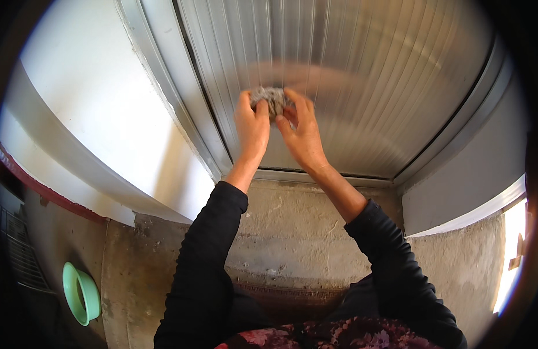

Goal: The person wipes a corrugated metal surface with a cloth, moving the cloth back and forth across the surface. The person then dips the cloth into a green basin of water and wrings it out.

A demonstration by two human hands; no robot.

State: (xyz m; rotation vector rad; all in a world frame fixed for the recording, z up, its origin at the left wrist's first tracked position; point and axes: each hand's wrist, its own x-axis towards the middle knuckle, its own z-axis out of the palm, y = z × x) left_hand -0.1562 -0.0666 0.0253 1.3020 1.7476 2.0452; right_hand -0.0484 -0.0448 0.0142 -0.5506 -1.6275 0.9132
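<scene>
A crumpled grey cloth (271, 99) is bunched up between my two hands, in front of a ribbed metal door panel (364, 109). My left hand (252, 124) grips the cloth's left side, with the thumb pressed on its near face. On the right side, my right hand (301, 131) holds it with bent fingers, thumb at the lower edge. Blurred reflections of the arms show in the panel above the cloth. Whether the cloth touches the panel, I cannot tell.
A metal frame (177, 83) and a white wall (99, 87) flank the door on the left, another white wall (460, 187) on the right. Below lies a rough concrete step (290, 244). A light green plastic basin (90, 294) stands at lower left, near a dark wire rack (22, 253).
</scene>
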